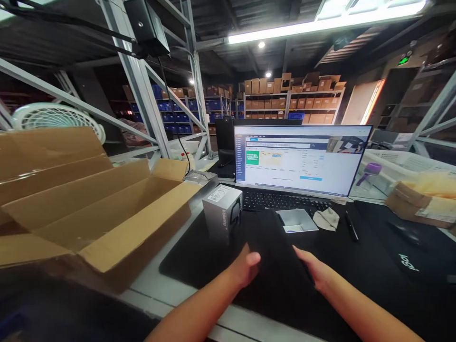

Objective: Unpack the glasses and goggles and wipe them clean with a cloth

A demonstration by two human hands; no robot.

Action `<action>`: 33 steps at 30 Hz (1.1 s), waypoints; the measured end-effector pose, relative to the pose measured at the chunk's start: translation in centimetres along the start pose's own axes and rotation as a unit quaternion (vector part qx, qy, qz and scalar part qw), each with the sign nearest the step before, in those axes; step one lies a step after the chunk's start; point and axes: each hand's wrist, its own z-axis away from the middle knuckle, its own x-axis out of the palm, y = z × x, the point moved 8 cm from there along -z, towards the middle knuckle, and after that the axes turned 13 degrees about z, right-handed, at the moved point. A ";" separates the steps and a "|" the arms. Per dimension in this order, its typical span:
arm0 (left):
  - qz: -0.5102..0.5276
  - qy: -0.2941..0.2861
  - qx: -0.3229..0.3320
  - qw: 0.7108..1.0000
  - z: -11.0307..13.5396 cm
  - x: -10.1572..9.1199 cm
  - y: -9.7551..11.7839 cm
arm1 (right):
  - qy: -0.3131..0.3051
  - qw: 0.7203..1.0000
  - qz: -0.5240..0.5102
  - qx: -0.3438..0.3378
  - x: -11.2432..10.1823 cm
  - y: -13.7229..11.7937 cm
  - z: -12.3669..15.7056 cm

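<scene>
My right hand [311,268] grips the right edge of a flat black item [276,256], which blends into the black desk mat [192,259], so its exact kind is hard to tell. At its left side is my left hand [247,267], thumb up and most fingers hidden, seemingly holding that edge. Just beyond the left hand, a grey and white product box [223,211] stands upright on the mat. Behind the black item lies a shiny silver-white flat piece [297,221], with a crumpled pale cloth or paper [327,219] beside it.
A large open cardboard box [138,228] takes up the left side. At the back are a keyboard [270,200] and a lit monitor [295,161]. A black pen [351,226] and a dark mouse [404,232] lie to the right, near a white bin [379,159] and brown package [406,204].
</scene>
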 end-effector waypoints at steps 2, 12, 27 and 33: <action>-0.042 0.047 0.042 0.997 0.1 -1.4 0.9 | -0.008 0.998 -0.059 0.026 -0.5 0.2 -0.6; -0.499 -0.041 0.146 0.853 0.3 0.8 2.5 | 0.191 0.905 0.266 -0.271 -6.9 -9.8 4.3; -0.495 0.067 0.167 0.850 -0.5 -0.9 2.5 | 0.402 0.860 0.197 -0.244 -7.5 -9.1 4.8; -0.374 0.187 0.201 0.886 0.2 -3.6 5.3 | 0.301 0.869 0.256 -0.298 -2.4 -10.5 5.2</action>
